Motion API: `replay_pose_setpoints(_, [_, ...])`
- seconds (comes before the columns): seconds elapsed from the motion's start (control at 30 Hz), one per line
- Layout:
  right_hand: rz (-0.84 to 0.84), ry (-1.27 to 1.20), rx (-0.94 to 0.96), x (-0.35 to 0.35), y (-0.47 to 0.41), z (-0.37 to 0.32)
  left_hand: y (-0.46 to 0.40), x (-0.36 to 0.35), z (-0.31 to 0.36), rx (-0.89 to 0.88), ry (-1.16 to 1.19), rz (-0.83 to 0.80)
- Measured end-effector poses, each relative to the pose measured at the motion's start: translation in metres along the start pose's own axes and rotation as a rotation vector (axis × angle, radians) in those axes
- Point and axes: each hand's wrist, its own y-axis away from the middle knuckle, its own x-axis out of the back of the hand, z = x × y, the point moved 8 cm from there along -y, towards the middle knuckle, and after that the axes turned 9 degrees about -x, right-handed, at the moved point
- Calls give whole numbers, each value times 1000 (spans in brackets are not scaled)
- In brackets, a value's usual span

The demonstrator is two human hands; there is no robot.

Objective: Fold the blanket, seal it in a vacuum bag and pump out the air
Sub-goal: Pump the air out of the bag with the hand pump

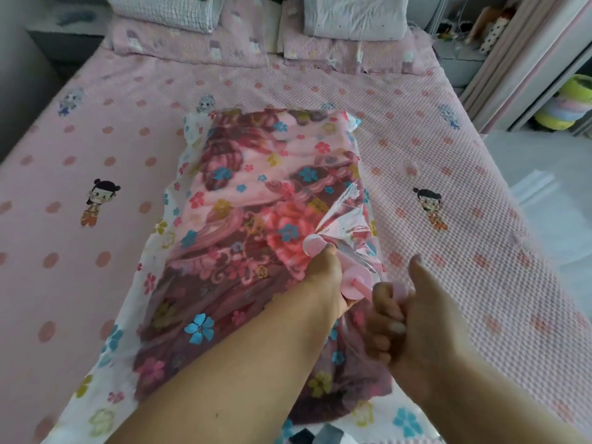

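A clear vacuum bag [179, 200] printed with small flowers lies lengthwise on the bed, with a folded pink and maroon floral blanket [243, 200] inside it. A pink hand pump [355, 277] stands tilted on the bag's right side, its base against the plastic. My left hand [323, 277] is wrapped around the pump's barrel. My right hand [400, 312] is closed on the pump's handle, thumb sticking up, with the thin pink rod showing between handle and barrel. The plastic is pulled up and wrinkled around the pump.
The bed [96, 149] has a pink quilted cover with dots and cartoon figures. Two pale pillows [352, 17] lie at the far end. A small clear round cap [407, 168] rests on the cover right of the bag. Floor and a plush toy [567, 107] are at right.
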Motion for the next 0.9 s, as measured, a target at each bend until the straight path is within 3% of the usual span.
replay_pose_setpoints(0.07, [38, 73, 28, -10, -13, -9, 1, 2, 0, -27, -41, 4])
replay_pose_setpoints(0.3, [-144, -36, -67, 8, 25, 8, 1, 3, 1, 1, -57, 2])
replay_pose_setpoints(0.5, [47, 31, 8, -5, -10, -9, 6, 0, 0, -38, -53, 24])
replay_pose_setpoints(0.77, [-155, -90, -33, 14, 30, 8, 9, 0, 3, -39, -126, -10])
replay_pose_setpoints(0.9, [21, -41, 9, 0, 1, -4, 10, -2, 3, -8, -49, -17])
